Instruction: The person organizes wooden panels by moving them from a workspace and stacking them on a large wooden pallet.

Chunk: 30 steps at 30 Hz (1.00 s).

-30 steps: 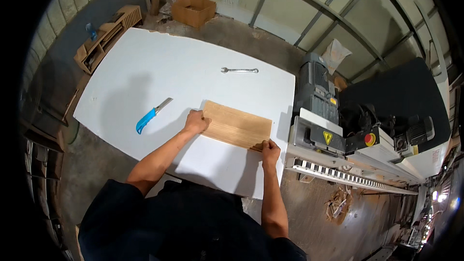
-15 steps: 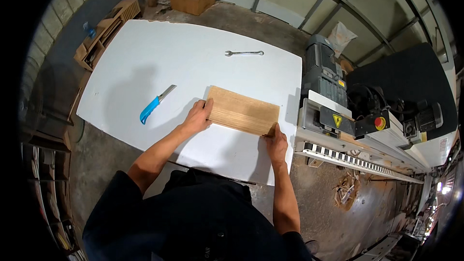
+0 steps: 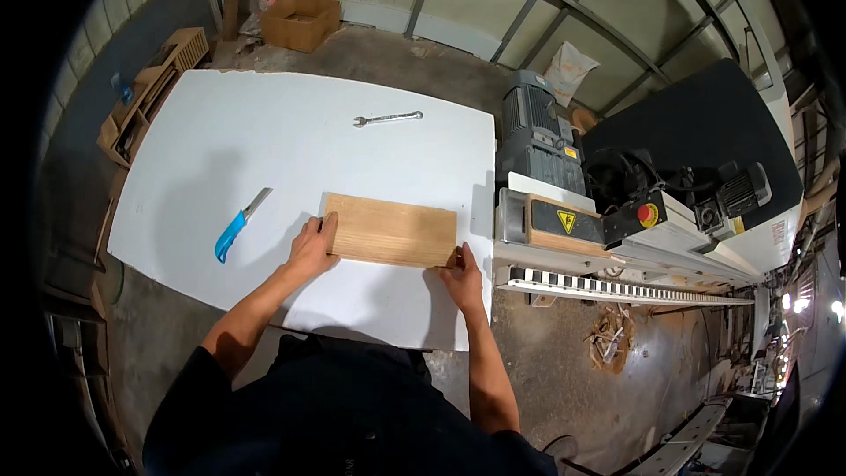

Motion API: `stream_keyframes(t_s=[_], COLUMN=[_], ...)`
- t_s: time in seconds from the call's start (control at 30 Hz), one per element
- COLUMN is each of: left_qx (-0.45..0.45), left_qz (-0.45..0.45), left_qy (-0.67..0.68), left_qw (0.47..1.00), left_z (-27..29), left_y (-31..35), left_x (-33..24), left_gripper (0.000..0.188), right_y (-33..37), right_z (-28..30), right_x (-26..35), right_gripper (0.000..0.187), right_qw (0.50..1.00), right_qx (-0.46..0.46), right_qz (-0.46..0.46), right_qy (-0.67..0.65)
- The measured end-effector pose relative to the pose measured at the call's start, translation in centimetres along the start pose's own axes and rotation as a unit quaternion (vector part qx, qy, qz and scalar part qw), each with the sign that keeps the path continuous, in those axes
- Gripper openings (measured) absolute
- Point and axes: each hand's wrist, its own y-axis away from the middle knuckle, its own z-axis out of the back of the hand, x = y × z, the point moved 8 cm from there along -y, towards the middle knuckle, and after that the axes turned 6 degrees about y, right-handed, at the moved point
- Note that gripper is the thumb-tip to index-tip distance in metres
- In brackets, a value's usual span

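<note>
A flat rectangular wooden board [image 3: 392, 231] with straight grain lies across the near right part of a white tabletop [image 3: 264, 123]. My left hand [image 3: 312, 245] grips its left end, thumb along the edge. My right hand [image 3: 464, 280] holds the near right corner, some of its fingers hidden beneath the board. To the left of my left hand lies a knife [image 3: 232, 236] with a blue handle, its blade directed away from me. Beyond the board rests a steel combination wrench [image 3: 388, 119].
At the right edge of the table stands a machine with a grey motor [image 3: 531, 123], a red stop button [image 3: 648, 215] and a slotted rail [image 3: 617, 291]. A cardboard box [image 3: 300, 23] sits on the floor behind. Wood scraps [image 3: 610, 339] lie on the floor at right.
The whole view has swung to the right, so the table and everything on it appear further left and slightly turned. Both hands are still on the board.
</note>
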Motion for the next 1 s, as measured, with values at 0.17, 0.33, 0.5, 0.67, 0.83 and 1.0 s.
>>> stream_keyframes(t_s=[0.17, 0.33, 0.5, 0.67, 0.83, 1.0], left_qx=[-0.035, -0.095, -0.043, 0.002, 0.014, -0.022], left_qz=[0.004, -0.047, -0.083, -0.052, 0.090, 0.123], left_qy=[-0.028, 0.103, 0.219, 0.414, 0.662, 0.635], left_qw=[0.999, 0.989, 0.971, 0.909, 0.744, 0.762], left_z=[1.5, 1.5, -1.7, -4.6, -5.5, -2.6], left_y=[0.6, -0.1, -1.9, -2.7, -2.9, -2.1], left_x=[-1.2, -3.0, -6.2, -9.3, -7.4, -2.2], left_gripper=[0.081, 0.064, 0.054, 0.030, 0.033, 0.033], right_y=[-1.5, -4.5, -5.2, -1.8, 3.3, 2.1], right_z=[0.4, 0.2, 0.2, -3.1, -6.9, -3.2], right_x=[-5.0, -6.0, -6.6, -0.4, 7.6, 0.9], right_gripper=[0.049, 0.041, 0.021, 0.013, 0.019, 0.016], right_qw=[0.725, 0.571, 0.588, 0.690, 0.686, 0.696], right_qx=[-0.090, -0.164, -0.135, 0.004, 0.077, -0.070], right_qz=[-0.250, -0.350, -0.339, -0.207, -0.277, -0.332], right_qy=[-0.635, -0.724, -0.722, -0.694, -0.668, -0.633])
